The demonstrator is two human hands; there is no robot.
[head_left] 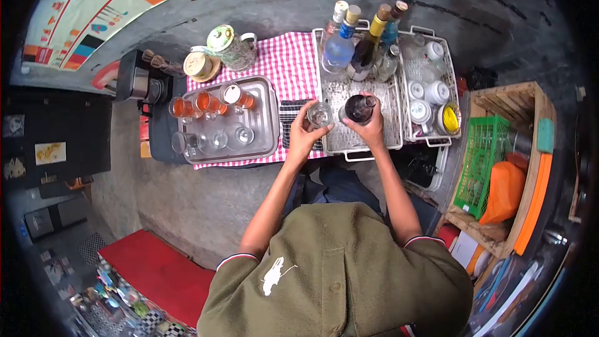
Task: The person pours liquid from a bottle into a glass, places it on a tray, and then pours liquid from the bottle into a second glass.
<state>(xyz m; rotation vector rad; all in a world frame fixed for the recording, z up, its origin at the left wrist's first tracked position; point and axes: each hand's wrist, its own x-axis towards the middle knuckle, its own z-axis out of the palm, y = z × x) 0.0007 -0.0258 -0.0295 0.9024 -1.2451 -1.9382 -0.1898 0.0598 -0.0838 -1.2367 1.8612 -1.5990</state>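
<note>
My left hand is wrapped round a clear drinking glass. Close by on the right, my right hand grips a glass vessel of dark liquid; its exact kind is hard to make out. The two vessels are side by side, a small gap apart, over the left part of a white wire rack. Beneath my left hand lies a dark checked cloth. To the left, a metal tray carries three glasses of orange-red drink and several empty-looking stemmed glasses.
Several bottles stand at the rack's back. A second rack on the right holds white-lidded jars. A patterned pitcher stands behind the tray on a pink checked cloth. A wooden crate with a green basket sits at right.
</note>
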